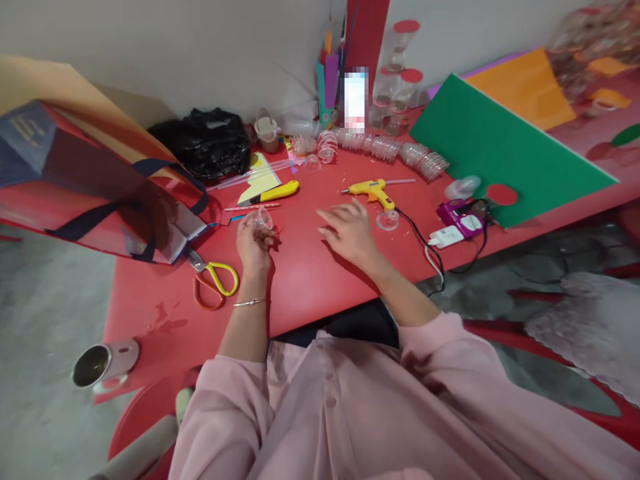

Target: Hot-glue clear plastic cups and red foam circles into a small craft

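Note:
In my left hand I hold a small clear plastic cup, its rim tilted up and to the right. My right hand hovers over the red table with fingers spread and nothing in them. Just beyond it lies a yellow hot glue gun with a glue stick in its back end. Close to the gun's handle is another clear cup or lid. A yellow utility knife and a pencil lie beyond my left hand. Scissors with yellow and orange handles rest left of my left wrist.
Stacked clear cups line the back. A green board leans at right, near a purple power adapter with cords. A large bag and a black plastic bag stand left. A mug sits at the left edge.

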The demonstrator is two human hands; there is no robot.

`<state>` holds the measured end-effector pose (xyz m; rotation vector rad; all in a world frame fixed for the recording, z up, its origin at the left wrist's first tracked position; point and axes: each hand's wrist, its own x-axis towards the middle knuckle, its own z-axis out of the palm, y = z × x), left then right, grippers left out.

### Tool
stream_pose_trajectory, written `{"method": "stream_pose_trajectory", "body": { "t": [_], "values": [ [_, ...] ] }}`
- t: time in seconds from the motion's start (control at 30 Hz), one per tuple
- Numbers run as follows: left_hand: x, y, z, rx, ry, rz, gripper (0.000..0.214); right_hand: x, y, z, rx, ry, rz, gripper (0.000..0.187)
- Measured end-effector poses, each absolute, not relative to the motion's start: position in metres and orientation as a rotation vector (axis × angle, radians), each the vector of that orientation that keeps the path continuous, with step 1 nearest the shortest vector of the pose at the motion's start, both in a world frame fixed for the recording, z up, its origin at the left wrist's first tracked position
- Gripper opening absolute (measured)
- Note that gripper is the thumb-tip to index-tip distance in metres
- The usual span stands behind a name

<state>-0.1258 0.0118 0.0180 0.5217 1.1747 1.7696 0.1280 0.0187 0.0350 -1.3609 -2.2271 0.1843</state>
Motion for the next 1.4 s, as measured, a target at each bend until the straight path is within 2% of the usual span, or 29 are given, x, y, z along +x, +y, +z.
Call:
{"method": "stream_pose_trajectory", "body": {
  "t": [0.23,0.3,0.47,0.53,0.7,0.77,0.9,1.0,1.23,1.4],
  "values": [
    [-0.114,0.008,0.018,0.646,1.311,1.887,0.034,0.229,-0.006,0.027,-1.922,-1.727,-0.087,0.076],
    [-0.113,0.005,0.018,0.7,1.338,1.873,0.032,0.238,-0.001,0.02,-1.966,-1.736,-0.077,0.076],
    [-0.12,0.005,0.017,0.622,1.32,1.846,0.036,0.24,0.004,0.008,-1.877,-1.727,-0.004,0.062],
    [-0.123,0.008,0.017,0.562,1.288,1.832,0.038,0.237,0.003,0.004,-1.752,-1.638,0.102,0.062],
    [-0.127,0.01,0.019,0.42,1.142,1.707,0.036,0.215,0.004,0.0,-1.389,-1.398,0.652,0.064],
    [-0.127,0.009,0.019,0.374,1.091,1.668,0.034,0.2,0.005,0.002,-1.364,-1.45,0.718,0.062],
    [-0.128,0.008,0.02,0.367,1.042,1.643,0.032,0.167,0.011,0.012,-1.408,-1.857,0.478,0.055],
    [-0.131,0.01,0.019,0.357,1.064,1.629,0.033,0.148,0.02,0.018,-1.437,-2.076,0.367,0.057],
    [-0.128,0.009,0.02,0.394,1.043,1.631,0.038,0.117,0.044,0.019,-1.409,-2.275,0.355,0.058],
    [-0.122,0.002,0.024,0.433,1.062,1.598,0.034,0.121,0.056,0.025,-1.384,-2.3,0.172,0.057]
  ]
}}
